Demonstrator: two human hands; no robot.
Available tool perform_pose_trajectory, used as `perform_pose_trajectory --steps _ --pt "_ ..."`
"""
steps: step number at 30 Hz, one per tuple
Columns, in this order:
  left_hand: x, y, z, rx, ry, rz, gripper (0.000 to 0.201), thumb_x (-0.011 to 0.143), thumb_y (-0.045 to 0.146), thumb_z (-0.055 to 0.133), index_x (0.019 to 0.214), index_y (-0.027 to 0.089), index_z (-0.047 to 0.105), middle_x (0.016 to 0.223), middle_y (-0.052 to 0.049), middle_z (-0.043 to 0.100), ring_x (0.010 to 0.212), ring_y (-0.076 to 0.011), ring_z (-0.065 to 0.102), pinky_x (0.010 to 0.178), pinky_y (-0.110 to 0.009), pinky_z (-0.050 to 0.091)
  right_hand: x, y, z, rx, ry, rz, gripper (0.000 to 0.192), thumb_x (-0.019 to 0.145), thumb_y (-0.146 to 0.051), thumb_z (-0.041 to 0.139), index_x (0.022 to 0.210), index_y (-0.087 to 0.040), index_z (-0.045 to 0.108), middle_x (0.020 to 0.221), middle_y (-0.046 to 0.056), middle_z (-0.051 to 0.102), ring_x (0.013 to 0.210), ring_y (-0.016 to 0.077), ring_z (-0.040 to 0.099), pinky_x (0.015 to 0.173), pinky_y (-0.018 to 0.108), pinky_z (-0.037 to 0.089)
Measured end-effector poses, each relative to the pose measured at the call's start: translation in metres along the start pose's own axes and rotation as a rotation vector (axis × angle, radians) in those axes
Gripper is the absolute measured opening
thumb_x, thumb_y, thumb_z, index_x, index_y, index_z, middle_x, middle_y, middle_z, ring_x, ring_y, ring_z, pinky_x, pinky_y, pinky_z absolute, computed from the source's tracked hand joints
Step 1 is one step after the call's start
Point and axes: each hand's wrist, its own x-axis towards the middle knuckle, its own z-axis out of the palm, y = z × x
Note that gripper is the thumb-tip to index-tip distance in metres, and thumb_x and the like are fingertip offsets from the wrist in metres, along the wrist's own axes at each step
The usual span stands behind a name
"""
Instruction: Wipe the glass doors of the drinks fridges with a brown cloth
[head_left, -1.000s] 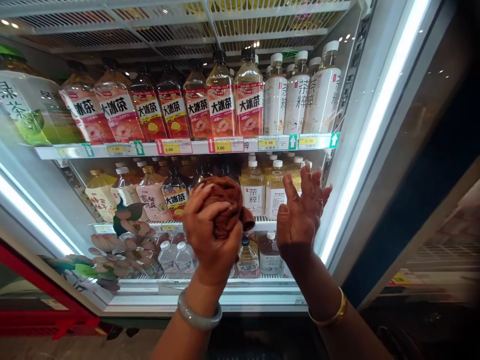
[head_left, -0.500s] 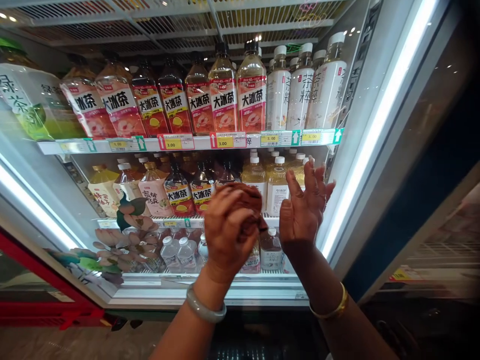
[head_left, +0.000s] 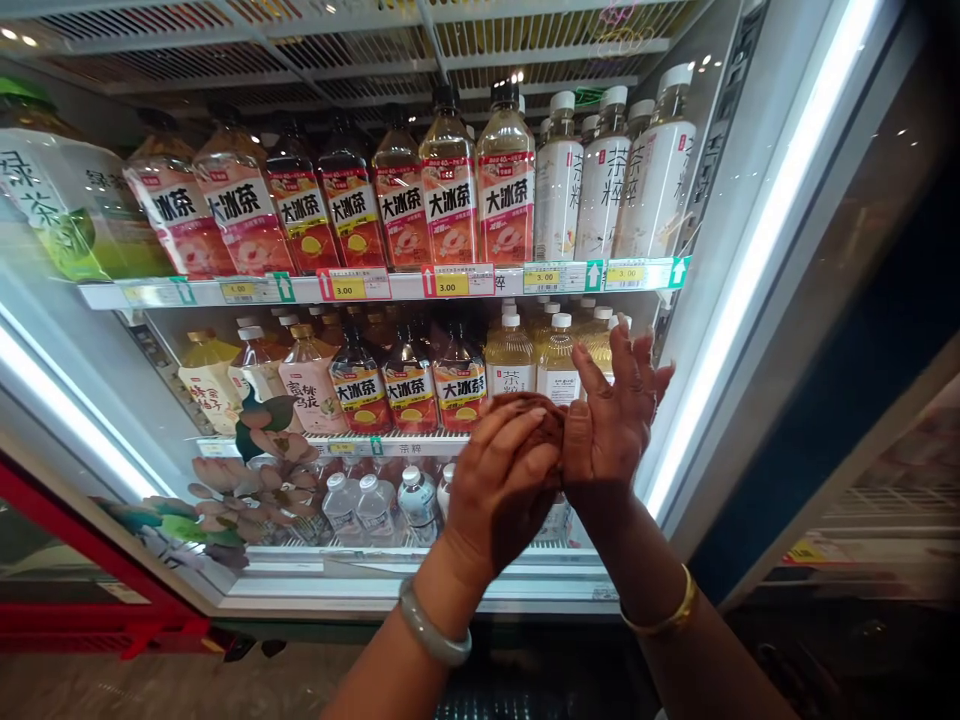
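1. left hand [head_left: 499,485] bunched around a brown cloth [head_left: 538,425], grip closed on it, fingers wrapped over the wad; pressed against the glass door [head_left: 135,400] of a drinks cooler.
2. right hand [head_left: 611,415] flat and spread wide on the same glass, grip fully open, holding nothing; thumb edge touching the cloth.
3. cloth just below the middle shelf edge [head_left: 390,287] with its price tags, in front of the pale tea bottles [head_left: 529,360] of the second row.
4. right of the cloth: little room, only the spread hand, then the lit white door frame [head_left: 720,330] right beside its fingertips.
5. left of the cloth: a wide stretch of open glass, running to the flower decal [head_left: 232,480] and the light strip [head_left: 60,420] at the far side.
6. below the cloth: the door's bottom rail [head_left: 337,585], near the wrists.
7. against the earlier frames: cloth and left hand shifted rightward across the glass, from in front of the dark tea bottles [head_left: 409,385] to contact with the right hand; those bottles now uncovered; right hand much where it was.
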Motion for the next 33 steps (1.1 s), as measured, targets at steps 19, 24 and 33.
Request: perform_pose_trajectory --steps 19,24,33 --pt "0.021 -0.03 -0.032 0.141 0.201 -0.157 0.037 0.08 0.014 0.074 0.114 0.025 0.064 0.138 -0.011 0.06 0.136 -0.0312 0.056 0.118 -0.057 0.046 0.0 -0.002 -0.001 0.022 0.0 -0.015 0.051 0.103 -0.029 0.039 0.153 -0.027 0.05 0.171 0.005 0.036 0.163 0.029 0.023 0.132 0.067 0.01" --pt "0.022 -0.028 -0.031 0.195 0.275 -0.245 0.037 0.077 0.014 0.073 0.112 0.023 0.064 0.137 -0.011 0.059 0.135 -0.0308 0.057 0.119 -0.057 0.043 0.0 -0.002 0.0 0.026 0.008 -0.015 0.051 0.103 -0.028 0.04 0.152 -0.026 0.051 0.171 0.006 0.037 0.163 0.0295 0.024 0.132 0.067 0.01" --pt "0.032 -0.024 -0.036 0.143 0.12 -0.136 0.037 0.08 0.011 0.075 0.113 0.026 0.066 0.139 -0.01 0.06 0.137 -0.0315 0.056 0.119 -0.057 0.045 0.0 -0.003 0.001 0.016 0.02 -0.008 0.05 0.102 -0.028 0.04 0.151 -0.027 0.052 0.169 0.006 0.04 0.163 0.0291 0.024 0.132 0.066 0.01"
